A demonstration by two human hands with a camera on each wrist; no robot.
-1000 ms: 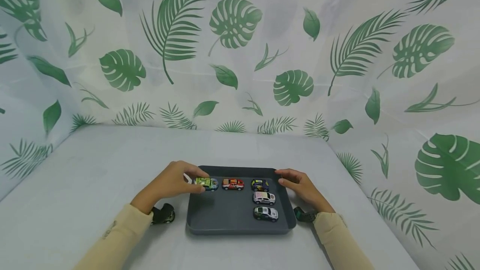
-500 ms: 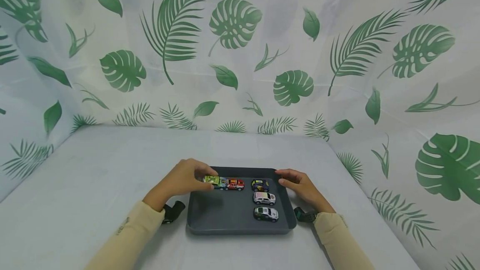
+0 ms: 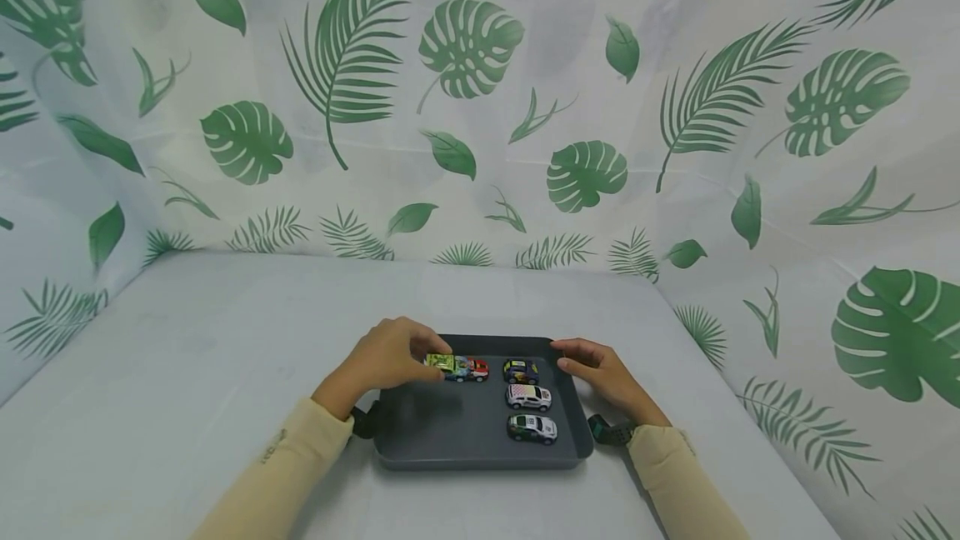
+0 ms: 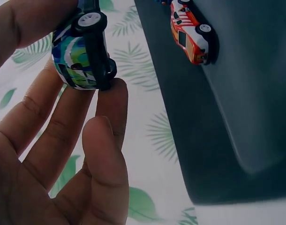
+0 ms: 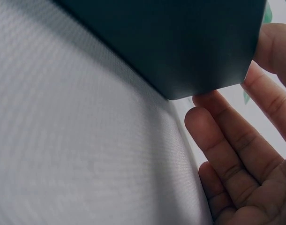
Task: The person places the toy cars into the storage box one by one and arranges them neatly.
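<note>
In the head view my left hand pinches a green and blue toy car over the back left of a dark grey tray. A red and white toy car lies just to its right, partly hidden behind the held one. The left wrist view shows the held toy car from one end, between thumb and fingers. My right hand holds the tray at its back right corner, thumb over the rim; the right wrist view has fingertips against the outside of the tray wall.
Three more toy cars stand in a column along the tray's right side: a purple and yellow one, a white and pink one and a white and dark green one. A leaf-printed cloth hangs behind the white table.
My left hand has moved right with the green and blue toy car, which now overlaps the red one in the head view. The right hand and the tray have stayed put.
</note>
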